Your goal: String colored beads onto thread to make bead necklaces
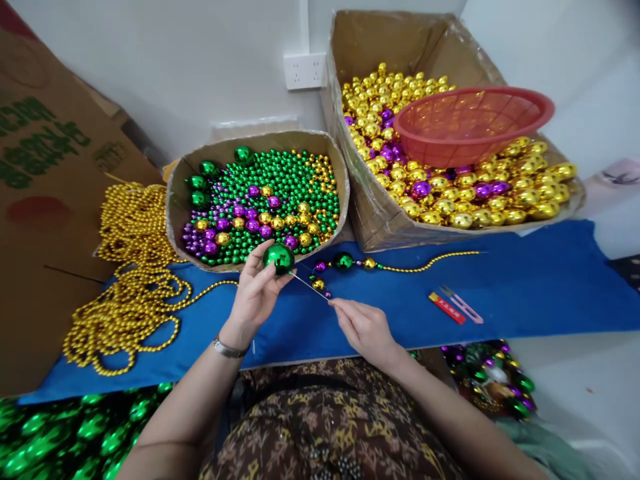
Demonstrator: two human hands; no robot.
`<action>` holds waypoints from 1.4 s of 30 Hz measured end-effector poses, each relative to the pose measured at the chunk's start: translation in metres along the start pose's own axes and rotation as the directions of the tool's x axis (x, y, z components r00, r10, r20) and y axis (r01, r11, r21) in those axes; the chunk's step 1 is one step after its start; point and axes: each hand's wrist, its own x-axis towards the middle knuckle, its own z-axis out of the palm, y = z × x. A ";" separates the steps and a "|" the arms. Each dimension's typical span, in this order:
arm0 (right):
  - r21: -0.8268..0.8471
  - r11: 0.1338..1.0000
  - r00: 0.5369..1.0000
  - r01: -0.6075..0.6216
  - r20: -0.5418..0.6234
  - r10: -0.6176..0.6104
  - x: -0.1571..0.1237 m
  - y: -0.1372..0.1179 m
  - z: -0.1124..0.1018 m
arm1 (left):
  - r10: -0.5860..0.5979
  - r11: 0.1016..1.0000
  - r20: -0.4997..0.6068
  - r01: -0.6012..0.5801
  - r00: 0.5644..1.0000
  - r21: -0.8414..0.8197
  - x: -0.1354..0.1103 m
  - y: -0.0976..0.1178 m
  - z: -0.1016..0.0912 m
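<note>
A large shiny green bead is held between the thumb and fingers of my left hand, in front of the smaller box. My right hand pinches a thin, straight needle whose other end meets the green bead. How far the needle goes into the bead is hidden. Just behind my hands, a partly strung bead strand with green, purple and gold beads curves over the blue cloth. Its right part is a thin gold bead string.
A cardboard box of small beads stands ahead. Right of it, a larger carton holds gold and purple beads and a red basket. Gold bead chains pile at left. Thread snips lie beside a red packet.
</note>
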 end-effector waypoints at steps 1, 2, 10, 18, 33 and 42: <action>0.012 1.000 1.000 -0.012 0.003 0.012 0.000 -0.002 0.001 | 0.000 1.000 0.006 0.000 1.000 0.004 -0.003 -0.002 0.000; 0.030 0.999 1.000 -0.026 0.010 0.025 -0.001 -0.004 0.003 | -0.002 1.000 0.012 0.002 1.000 0.007 -0.006 -0.004 0.000; 0.171 0.981 0.995 -0.091 0.058 0.082 -0.006 -0.012 0.011 | -0.109 0.993 0.065 0.112 0.992 -0.042 -0.027 -0.027 -0.003; 0.249 0.967 0.998 -0.055 0.002 0.056 -0.008 -0.011 0.009 | -0.095 0.990 0.079 0.102 0.992 -0.095 -0.031 -0.031 0.002; 0.241 0.968 0.997 -0.067 -0.025 0.075 -0.014 -0.001 0.015 | 0.099 0.995 0.029 -0.099 0.995 -0.017 -0.038 -0.038 0.012; 0.245 0.967 0.997 -0.068 -0.012 0.073 -0.013 -0.003 0.016 | 0.132 0.990 0.051 -0.134 0.990 0.042 -0.043 -0.045 0.011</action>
